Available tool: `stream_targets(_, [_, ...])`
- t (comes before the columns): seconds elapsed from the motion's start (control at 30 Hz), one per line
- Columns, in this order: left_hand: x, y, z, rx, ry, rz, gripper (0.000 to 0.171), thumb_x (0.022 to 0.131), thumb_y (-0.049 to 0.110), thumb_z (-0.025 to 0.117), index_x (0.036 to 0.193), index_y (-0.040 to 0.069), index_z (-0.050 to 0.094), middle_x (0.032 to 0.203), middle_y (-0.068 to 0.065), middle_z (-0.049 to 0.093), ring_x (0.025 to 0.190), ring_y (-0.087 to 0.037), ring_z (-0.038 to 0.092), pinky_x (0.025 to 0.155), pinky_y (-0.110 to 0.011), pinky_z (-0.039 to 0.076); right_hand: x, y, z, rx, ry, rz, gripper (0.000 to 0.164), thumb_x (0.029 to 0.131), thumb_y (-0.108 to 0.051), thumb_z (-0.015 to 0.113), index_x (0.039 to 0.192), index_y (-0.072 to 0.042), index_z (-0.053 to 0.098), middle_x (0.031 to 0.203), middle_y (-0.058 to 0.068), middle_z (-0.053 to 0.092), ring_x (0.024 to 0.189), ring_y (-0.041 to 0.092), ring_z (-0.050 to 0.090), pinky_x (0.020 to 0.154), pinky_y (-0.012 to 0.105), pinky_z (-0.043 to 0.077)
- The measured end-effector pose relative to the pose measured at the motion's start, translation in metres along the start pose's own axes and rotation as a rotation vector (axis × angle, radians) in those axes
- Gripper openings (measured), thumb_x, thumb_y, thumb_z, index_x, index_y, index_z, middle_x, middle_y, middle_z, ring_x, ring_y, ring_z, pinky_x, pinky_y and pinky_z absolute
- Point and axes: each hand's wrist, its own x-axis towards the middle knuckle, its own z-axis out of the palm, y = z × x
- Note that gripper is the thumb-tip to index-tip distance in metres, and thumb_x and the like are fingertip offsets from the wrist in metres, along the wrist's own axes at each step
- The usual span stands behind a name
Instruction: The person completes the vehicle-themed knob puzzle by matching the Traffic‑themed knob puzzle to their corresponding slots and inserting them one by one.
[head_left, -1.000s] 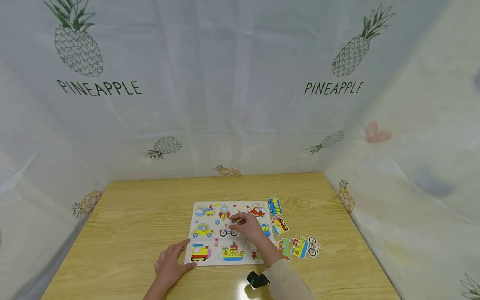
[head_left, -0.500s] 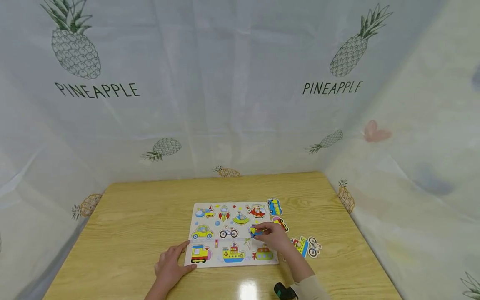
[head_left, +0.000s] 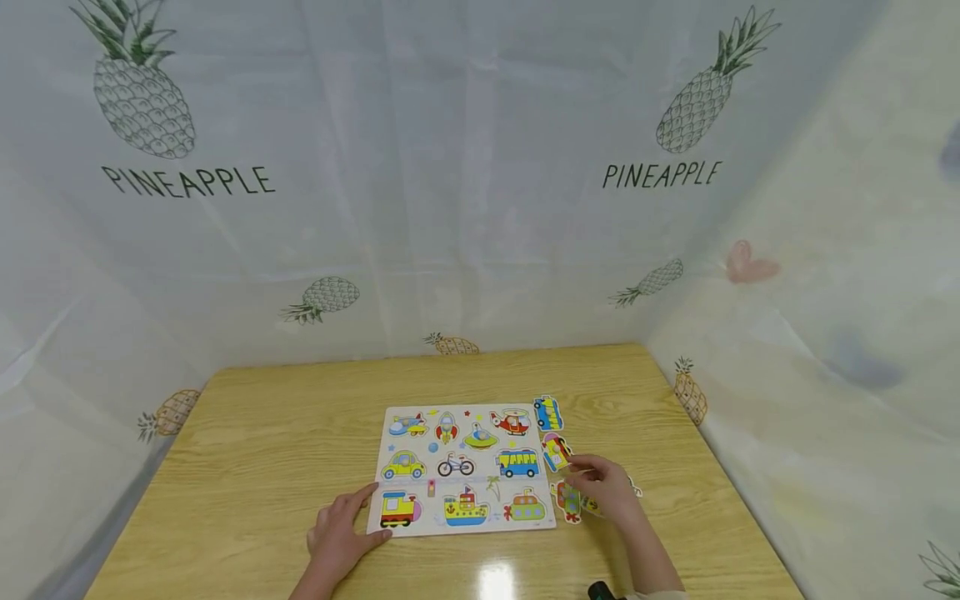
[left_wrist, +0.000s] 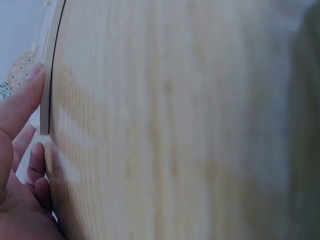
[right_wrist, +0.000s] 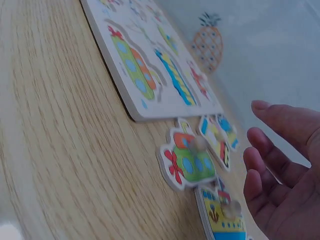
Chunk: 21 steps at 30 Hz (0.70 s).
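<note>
A wooden puzzle board point(head_left: 485, 463) with vehicle pictures lies on the table. My left hand point(head_left: 337, 529) rests at its left edge, index fingertip on the side and thumb at the near corner. Over the loose pieces right of the board, my right hand point(head_left: 609, 492) hovers with nothing held, its thumb apart from loosely bent fingers in the right wrist view. Closest to its fingertips are a train piece point(head_left: 557, 451) and a submarine piece point(head_left: 567, 502). A knobbed ship piece point(right_wrist: 220, 215) lies below the hand, mostly hidden in the head view.
A bus piece point(head_left: 548, 413) lies by the board's far right corner. Part of a bicycle piece point(head_left: 636, 487) shows beyond my right hand. The wooden table point(head_left: 300, 433) meets a pineapple-print curtain point(head_left: 390, 250) at the back and sides.
My right hand has moved right, from over the middle of the board, past the bus picture, to the loose pieces. The left hand has stayed at the board's edge.
</note>
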Motion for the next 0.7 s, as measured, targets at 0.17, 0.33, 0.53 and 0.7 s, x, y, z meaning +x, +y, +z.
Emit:
stream_targets(0.17, [-0.001,0.002,-0.002,0.002,-0.011,0.000,0.085,0.066,0.047,0.086,0.140,0.020,0.053,0.125,-0.013,0.052,0.113,-0.042,0.040,0.078,-0.054,0.029,-0.004,0.009,-0.015,0.011,0.072,0.029,0.033,0.083,-0.002,0.075,0.115,0.003,0.068,0.101,0.014,0.068,0.083,0.018,0.059,0.069,0.027,0.050])
stream_targets(0.33, [0.000,0.001,-0.001,0.003,-0.011,0.004,0.085,0.066,0.048,0.086,0.140,0.020,0.053,0.125,-0.012,0.053,0.113,-0.042,0.040,0.077,-0.053,0.029,-0.010,0.019,-0.025,-0.026,0.128,0.051,0.034,0.085,-0.007,0.074,0.117,0.002,0.067,0.102,0.013,0.068,0.084,0.017,0.056,0.067,0.026,0.047])
stream_targets(0.53, [0.003,-0.003,0.002,0.004,-0.008,0.004,0.087,0.066,0.051,0.085,0.140,0.020,0.053,0.126,-0.012,0.052,0.114,-0.042,0.040,0.078,-0.053,0.029,-0.016,0.034,-0.031,-0.045,0.185,0.066,0.032,0.086,-0.006,0.074,0.115,0.004,0.067,0.099,0.013,0.067,0.082,0.014,0.057,0.064,0.024,0.047])
stream_targets(0.7, [0.003,-0.003,0.002,0.001,-0.008,0.010,0.087,0.065,0.052,0.085,0.140,0.019,0.053,0.127,-0.013,0.052,0.114,-0.042,0.040,0.078,-0.054,0.029,-0.017,0.044,-0.033,-0.022,0.229,0.069,0.033,0.085,-0.004,0.074,0.114,0.009,0.066,0.094,0.010,0.067,0.079,0.011,0.055,0.062,0.022,0.046])
